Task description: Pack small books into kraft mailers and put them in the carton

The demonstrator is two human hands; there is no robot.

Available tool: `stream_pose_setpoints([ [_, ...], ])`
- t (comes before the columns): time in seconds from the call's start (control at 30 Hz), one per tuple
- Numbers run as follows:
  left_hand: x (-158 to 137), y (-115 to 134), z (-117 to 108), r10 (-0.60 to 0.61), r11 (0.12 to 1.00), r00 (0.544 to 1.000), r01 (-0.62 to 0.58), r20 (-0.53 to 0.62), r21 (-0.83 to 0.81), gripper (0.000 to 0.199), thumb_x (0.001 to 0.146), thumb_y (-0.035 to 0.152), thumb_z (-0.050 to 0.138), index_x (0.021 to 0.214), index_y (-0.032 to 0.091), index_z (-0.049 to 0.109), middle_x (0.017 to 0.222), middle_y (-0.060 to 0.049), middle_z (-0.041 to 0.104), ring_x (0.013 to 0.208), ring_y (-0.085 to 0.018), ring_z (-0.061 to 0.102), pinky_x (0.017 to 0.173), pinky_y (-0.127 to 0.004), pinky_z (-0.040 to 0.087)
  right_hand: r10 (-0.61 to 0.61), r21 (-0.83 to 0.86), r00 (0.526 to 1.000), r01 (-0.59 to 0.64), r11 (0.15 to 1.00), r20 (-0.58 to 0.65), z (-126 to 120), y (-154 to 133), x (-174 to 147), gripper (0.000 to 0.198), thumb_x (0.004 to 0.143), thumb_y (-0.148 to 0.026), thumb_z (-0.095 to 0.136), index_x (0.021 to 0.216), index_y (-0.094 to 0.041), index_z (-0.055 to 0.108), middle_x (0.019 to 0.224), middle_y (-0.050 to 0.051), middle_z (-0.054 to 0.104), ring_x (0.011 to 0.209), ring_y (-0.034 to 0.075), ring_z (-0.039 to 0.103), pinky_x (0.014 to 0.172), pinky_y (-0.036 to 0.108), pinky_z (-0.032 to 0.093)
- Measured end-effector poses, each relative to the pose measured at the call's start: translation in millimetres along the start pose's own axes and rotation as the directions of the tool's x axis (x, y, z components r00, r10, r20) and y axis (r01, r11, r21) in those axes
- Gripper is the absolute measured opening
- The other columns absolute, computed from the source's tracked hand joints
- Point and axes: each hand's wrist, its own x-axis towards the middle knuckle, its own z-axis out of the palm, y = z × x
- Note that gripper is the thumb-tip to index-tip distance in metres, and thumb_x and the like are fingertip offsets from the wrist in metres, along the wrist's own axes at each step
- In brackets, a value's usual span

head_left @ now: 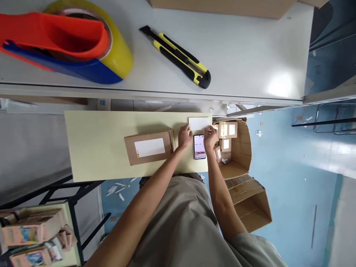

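Note:
A white rectangular label [198, 123] lies at the far right of the cream table, with a small yellow mark at its lower left corner. My left hand [185, 137] has its fingers closed at that corner. At the label's lower right, my right hand [210, 137] is also closed, its fingertips on the edge. Between my wrists rests a phone [199, 147] with its screen lit, showing a timer. Left of my left hand sits a taped cardboard box [148, 147] bearing a similar white label [150, 147].
An open carton [240, 148] with several small labelled boxes stands right of the table [97, 144]; another open carton [250, 204] is nearer. On the shelf above lie a utility knife [178, 55] and a tape dispenser [69, 40]. A rack [75, 207] stands lower left.

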Motion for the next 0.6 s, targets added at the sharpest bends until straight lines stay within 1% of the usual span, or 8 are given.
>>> stream_pose_setpoints([
  [0.07,1.5,2.5,-1.2,-0.055,0.998,0.998,0.055,-0.004,-0.034,0.036,0.097,0.014,0.062,0.132,0.018,0.074,0.126,-0.015,0.075,0.114,-0.028,0.073,0.107,-0.041,0.056,0.012,0.008,1.0,-0.012,1.0,-0.025,-1.2,-3.0,-1.3,0.043,0.111,-0.043,0.048,0.136,-0.015,0.069,0.133,0.022,0.07,0.103,0.027,0.077,0.091,0.036,0.059],
  [0.17,5.0,6.6,-2.2,-0.143,0.986,0.989,0.138,-0.044,-0.097,0.027,0.098,0.022,0.067,0.123,0.017,0.076,0.121,-0.014,0.078,0.102,-0.025,0.075,0.099,-0.039,0.058,0.074,0.012,0.996,-0.074,0.997,-0.047,-3.6,-8.7,-1.4,0.04,0.112,-0.046,0.047,0.124,-0.017,0.071,0.129,0.02,0.073,0.105,0.029,0.076,0.09,0.038,0.058],
  [0.23,7.3,8.8,-2.5,-0.179,0.974,0.981,0.167,-0.069,-0.154,0.022,0.097,0.027,0.071,0.116,0.017,0.076,0.115,-0.013,0.08,0.097,-0.024,0.076,0.095,-0.037,0.059,0.111,0.008,0.993,-0.11,0.994,-0.051,-5.7,-12.3,-0.5,0.038,0.111,-0.048,0.048,0.115,-0.018,0.072,0.123,0.019,0.075,0.105,0.03,0.074,0.091,0.039,0.057],
  [0.3,9.1,10.1,-2.9,-0.199,0.96,0.977,0.179,-0.076,-0.214,0.02,0.095,0.028,0.074,0.111,0.018,0.076,0.108,-0.011,0.082,0.095,-0.023,0.076,0.091,-0.035,0.059,0.118,0.012,0.992,-0.118,0.993,-0.049,-8.0,-14.7,0.6,0.038,0.111,-0.05,0.05,0.109,-0.019,0.072,0.119,0.018,0.076,0.104,0.03,0.073,0.093,0.039,0.056],
  [0.4,10.4,10.1,-4.0,-0.219,0.946,0.974,0.196,-0.062,-0.257,0.019,0.094,0.028,0.075,0.109,0.019,0.075,0.106,-0.009,0.082,0.094,-0.022,0.077,0.089,-0.034,0.06,0.093,0.022,0.995,-0.092,0.996,-0.048,-11.7,-16.1,1.8,0.04,0.111,-0.05,0.049,0.106,-0.018,0.073,0.118,0.02,0.077,0.103,0.031,0.072,0.094,0.041,0.056],
  [0.5,11.6,9.1,-5.2,-0.22,0.95,0.975,0.205,-0.037,-0.236,0.016,0.095,0.026,0.072,0.108,0.018,0.076,0.109,-0.01,0.083,0.094,-0.022,0.077,0.09,-0.035,0.06,0.048,0.018,0.997,-0.047,0.999,-0.061,-15.6,-18.3,1.0,0.044,0.113,-0.049,0.045,0.106,-0.017,0.075,0.118,0.019,0.077,0.103,0.031,0.074,0.093,0.041,0.057],
  [0.57,13.5,9.6,-7.2,-0.216,0.957,0.976,0.204,-0.036,-0.207,0.017,0.096,0.025,0.072,0.11,0.018,0.076,0.112,-0.011,0.082,0.096,-0.023,0.078,0.092,-0.035,0.06,-0.009,0.023,0.998,0.01,1.0,-0.068,-18.7,-23.7,-2.7,0.048,0.114,-0.048,0.04,0.11,-0.017,0.077,0.121,0.019,0.076,0.104,0.03,0.075,0.092,0.04,0.059],
  [0.6,14.8,10.7,-9.2,-0.192,0.965,0.981,0.181,-0.037,-0.19,0.018,0.097,0.027,0.071,0.112,0.018,0.076,0.113,-0.012,0.082,0.098,-0.023,0.077,0.093,-0.035,0.06,-0.048,0.037,0.997,0.051,0.998,-0.062,-20.6,-28.1,-6.2,0.051,0.115,-0.048,0.038,0.115,-0.017,0.078,0.122,0.019,0.076,0.105,0.029,0.075,0.091,0.039,0.06],
])
